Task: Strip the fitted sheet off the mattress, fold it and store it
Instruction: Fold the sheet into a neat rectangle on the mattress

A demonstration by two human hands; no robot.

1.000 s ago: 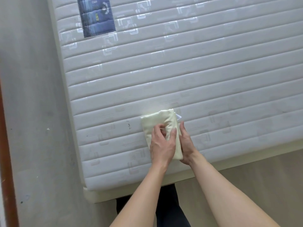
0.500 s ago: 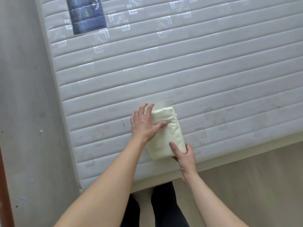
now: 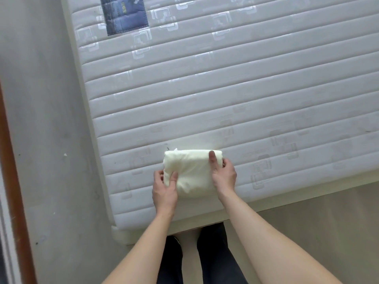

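The bare mattress (image 3: pixel 225 89) fills most of the room in front of me, white and quilted in long bands, its far end and right side cut off from sight. A grey wall (image 3: pixel 41 119) runs along its left edge, with a brown strip of wood (image 3: pixel 12 181) further left. A blue label (image 3: pixel 125 15) is sewn near the mattress's upper left, its top cut off and its print too small to read.

The fitted sheet (image 3: pixel 192 173) is already off and folded into a small cream bundle, lying on the mattress close to the near edge. The left hand (image 3: pixel 165 191) grips the bundle's left end, thumb pressed on top and fingers curled round the side; the fingertips are hidden by the cloth. The right hand (image 3: pixel 223 175) clamps the right end, thumb laid flat across the top, fingers wrapped behind where I cannot see them.

Below, dark trouser legs (image 3: pixel 213 253) stand on a pale floor (image 3: pixel 328 218) against the bed's edge.
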